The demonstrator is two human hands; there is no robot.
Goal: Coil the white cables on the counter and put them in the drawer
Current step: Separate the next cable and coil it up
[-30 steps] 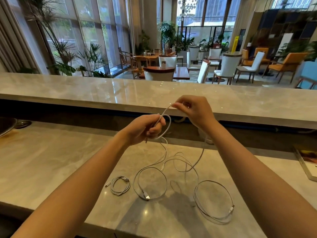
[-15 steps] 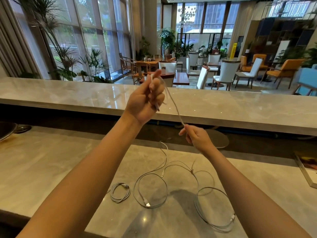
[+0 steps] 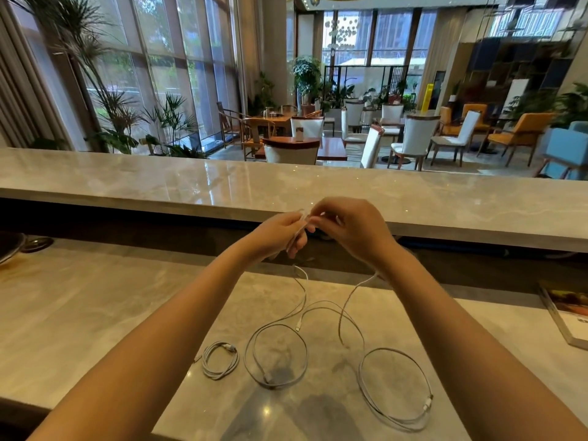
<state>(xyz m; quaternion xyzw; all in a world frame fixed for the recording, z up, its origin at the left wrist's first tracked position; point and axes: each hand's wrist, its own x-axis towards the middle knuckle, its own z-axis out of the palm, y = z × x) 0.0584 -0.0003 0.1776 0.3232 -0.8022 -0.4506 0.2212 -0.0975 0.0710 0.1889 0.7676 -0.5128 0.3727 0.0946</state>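
Two hands [image 3: 353, 232] around one blurred cable [image 3: 301, 220]

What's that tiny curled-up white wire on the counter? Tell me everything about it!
The little coiled cable is thin and white, plastic-looking, wound into a neat small ring of several loops. It lies flat on the grey marbled counter, left of a bigger loose loop and seemingly not touching it. A plug shows at its upper right; a short end pokes out on its left. Neither the left hand nor the right hand touches it; both pinch another cable higher up.
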